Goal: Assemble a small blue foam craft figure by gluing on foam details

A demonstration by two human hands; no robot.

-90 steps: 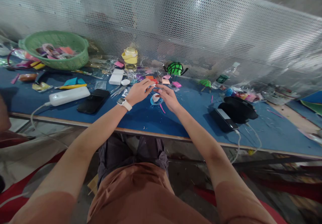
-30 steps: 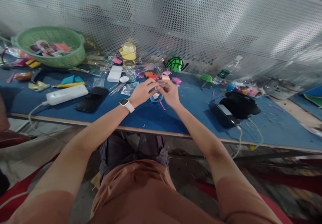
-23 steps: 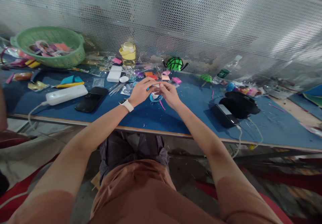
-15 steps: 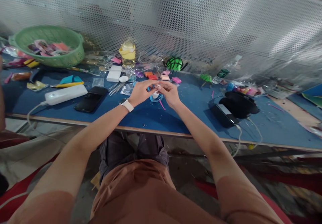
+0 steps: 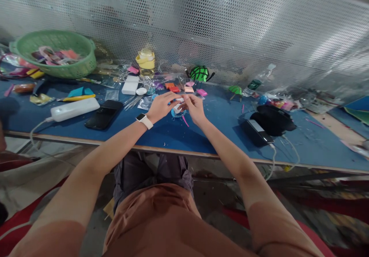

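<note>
My left hand point(image 5: 162, 106), with a watch point(image 5: 141, 117) on its wrist, and my right hand point(image 5: 195, 109) meet over the blue table, fingers bent and fingertips together. Between them is a small white lump point(image 5: 178, 106), soft-looking like modelling clay; the fingers partly cover it. Just below sits a round blue piece point(image 5: 174, 114), partly hidden by the white lump; I cannot tell if they are joined. A thin pink tool point(image 5: 185, 121) lies beside it. Behind my fingers are orange-red packets point(image 5: 174, 89) and a pink packet point(image 5: 202, 92).
On the left are a green basket point(image 5: 91, 59) of packets, a white power strip point(image 5: 75, 109) and a black phone point(image 5: 104, 114). A yellow-topped jar point(image 5: 146, 62) and a green turtle-like figure point(image 5: 199, 73) stand behind. Right are a black case point(image 5: 272, 120) and a bottle point(image 5: 259, 80).
My right fingertips have shifted slightly to the right and up, and more of the white lump shows between my hands. The things on the table have stayed in place.
</note>
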